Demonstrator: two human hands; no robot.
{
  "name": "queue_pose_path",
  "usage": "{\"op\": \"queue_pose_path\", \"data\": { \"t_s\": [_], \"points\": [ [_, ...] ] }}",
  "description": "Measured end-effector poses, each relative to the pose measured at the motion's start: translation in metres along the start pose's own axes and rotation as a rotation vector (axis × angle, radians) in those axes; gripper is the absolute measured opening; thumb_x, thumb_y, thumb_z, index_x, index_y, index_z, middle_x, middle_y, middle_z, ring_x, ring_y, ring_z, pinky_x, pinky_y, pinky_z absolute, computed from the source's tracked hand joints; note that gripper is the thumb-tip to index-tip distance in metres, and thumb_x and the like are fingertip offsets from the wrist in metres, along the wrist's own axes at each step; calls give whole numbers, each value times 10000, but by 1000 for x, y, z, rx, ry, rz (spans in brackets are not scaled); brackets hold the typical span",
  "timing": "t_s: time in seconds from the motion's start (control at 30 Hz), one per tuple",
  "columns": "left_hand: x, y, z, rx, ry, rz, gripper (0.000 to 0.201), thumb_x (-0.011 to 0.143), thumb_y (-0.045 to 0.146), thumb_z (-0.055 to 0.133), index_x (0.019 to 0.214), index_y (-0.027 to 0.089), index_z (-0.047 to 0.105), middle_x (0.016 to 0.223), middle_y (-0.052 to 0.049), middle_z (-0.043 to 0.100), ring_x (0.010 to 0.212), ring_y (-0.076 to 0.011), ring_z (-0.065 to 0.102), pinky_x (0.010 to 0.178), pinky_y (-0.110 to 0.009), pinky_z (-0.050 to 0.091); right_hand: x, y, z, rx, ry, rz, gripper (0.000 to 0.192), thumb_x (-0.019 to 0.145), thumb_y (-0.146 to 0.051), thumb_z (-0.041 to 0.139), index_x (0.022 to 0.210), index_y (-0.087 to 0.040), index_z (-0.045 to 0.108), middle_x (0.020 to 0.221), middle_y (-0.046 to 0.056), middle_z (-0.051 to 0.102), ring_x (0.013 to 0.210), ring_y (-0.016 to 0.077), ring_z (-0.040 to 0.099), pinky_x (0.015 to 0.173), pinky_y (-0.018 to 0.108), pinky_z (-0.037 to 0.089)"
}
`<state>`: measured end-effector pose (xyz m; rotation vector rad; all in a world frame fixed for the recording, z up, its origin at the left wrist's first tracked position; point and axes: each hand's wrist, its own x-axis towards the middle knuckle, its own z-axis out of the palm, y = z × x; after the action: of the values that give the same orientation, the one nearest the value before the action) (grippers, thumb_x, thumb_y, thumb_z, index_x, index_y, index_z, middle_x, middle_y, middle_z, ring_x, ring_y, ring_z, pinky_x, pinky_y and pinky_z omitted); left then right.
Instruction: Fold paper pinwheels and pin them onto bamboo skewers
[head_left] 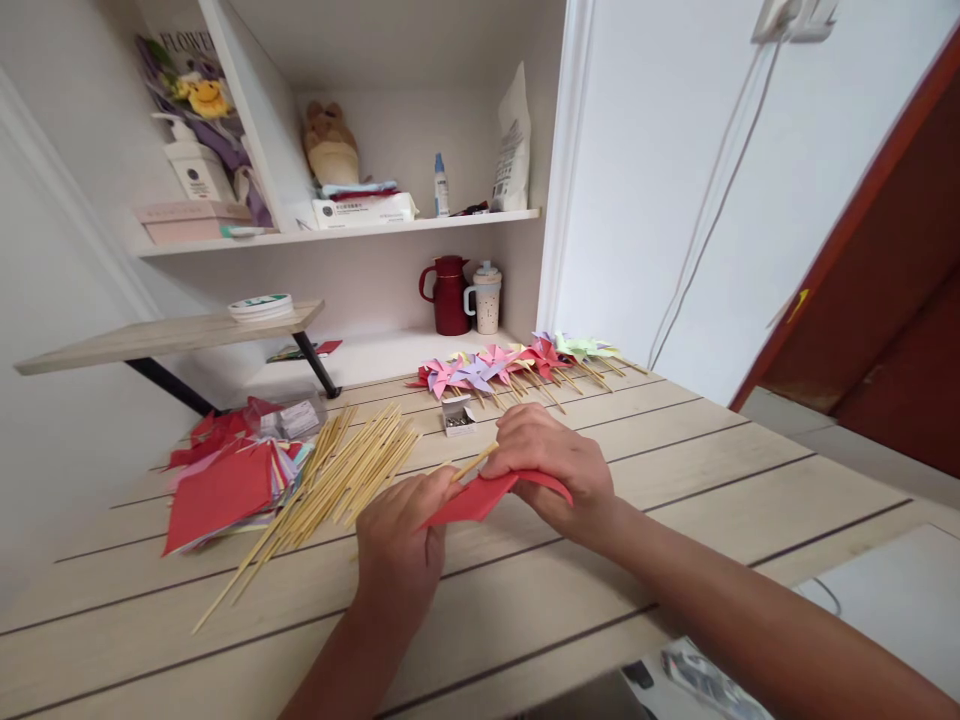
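A folded piece of red paper (pixel 480 498) is stretched between my hands above the table. My left hand (pixel 405 530) is closed on its left end, thumb on top. My right hand (pixel 555 465) is closed around its right part, and the paper's edge curves over below the fingers. Between the two hands a short length of thin wooden stick (pixel 474 462) shows; fingers hide the rest of it. Just beyond the hands stands a small open box (pixel 459 416) with small metal pieces inside.
Left of my hands lie a pile of wooden sticks (pixel 349 480) and a stack of coloured paper (pixel 217 495). Finished paper pinwheels (pixel 480 374) line the table's back edge. Behind them stand a dark red jug (pixel 451 297) and a cup (pixel 487 300). A small raised shelf (pixel 165 338) is at left.
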<state>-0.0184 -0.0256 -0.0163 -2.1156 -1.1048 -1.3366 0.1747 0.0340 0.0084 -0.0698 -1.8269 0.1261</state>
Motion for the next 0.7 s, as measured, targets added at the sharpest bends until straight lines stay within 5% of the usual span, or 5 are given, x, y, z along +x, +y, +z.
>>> {"op": "queue_pose_path", "data": {
  "t_s": [0.7],
  "points": [
    [1, 1, -1, 47, 16, 56, 237, 1035, 230, 424, 1034, 164, 652, 832, -34, 778, 709, -163, 733, 641, -271, 537, 1, -1, 0, -3, 4, 12, 117, 978, -262, 623, 957, -213, 728, 740, 48, 714, 726, 190, 628, 754, 410, 550]
  ]
}}
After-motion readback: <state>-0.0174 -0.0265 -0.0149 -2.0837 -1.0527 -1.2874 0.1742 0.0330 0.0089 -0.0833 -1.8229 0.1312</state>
